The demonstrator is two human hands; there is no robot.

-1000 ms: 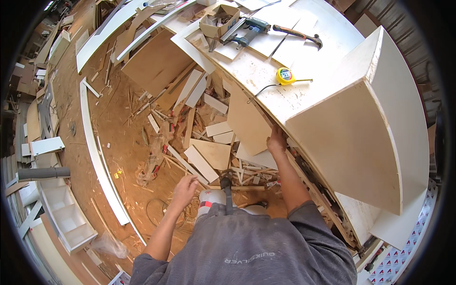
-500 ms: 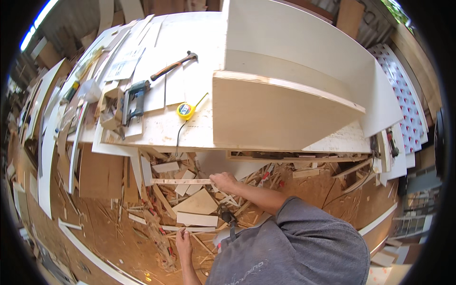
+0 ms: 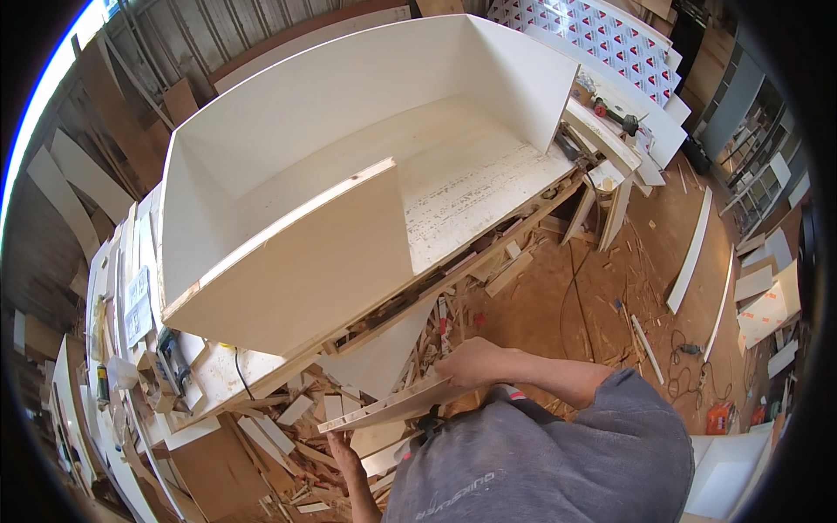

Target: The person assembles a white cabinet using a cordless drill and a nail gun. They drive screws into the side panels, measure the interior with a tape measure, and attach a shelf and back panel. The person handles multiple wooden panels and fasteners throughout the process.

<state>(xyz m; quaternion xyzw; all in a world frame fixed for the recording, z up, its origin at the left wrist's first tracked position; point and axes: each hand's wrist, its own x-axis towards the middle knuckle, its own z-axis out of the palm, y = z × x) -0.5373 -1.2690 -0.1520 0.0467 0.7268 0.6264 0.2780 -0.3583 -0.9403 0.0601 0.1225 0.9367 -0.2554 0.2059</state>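
A pale wooden board [image 3: 384, 408], its narrow edge upward, is held level in front of my body between both hands. My right hand [image 3: 471, 362] is closed over its right end. Under the left end, my left hand [image 3: 347, 455] grips it from below, with its fingertips partly hidden by the board. Just beyond stands a large white open box [image 3: 331, 113] on the workbench, with a pale front panel [image 3: 301, 270] along part of its near side. A nail gun [image 3: 173, 359] lies left of the box on the bench.
Wood offcuts [image 3: 301, 410] litter the floor under the bench edge [image 3: 466, 279]. A power tool [image 3: 617, 116] rests beyond the bench's right end, near a patterned sheet [image 3: 593, 44]. Cables [image 3: 689, 375] and white strips [image 3: 691, 253] lie on the brown floor at right.
My view has swung to the right. The board has come nearer my body, and my left hand, free before, now grips its left end. The hammer is out of sight.
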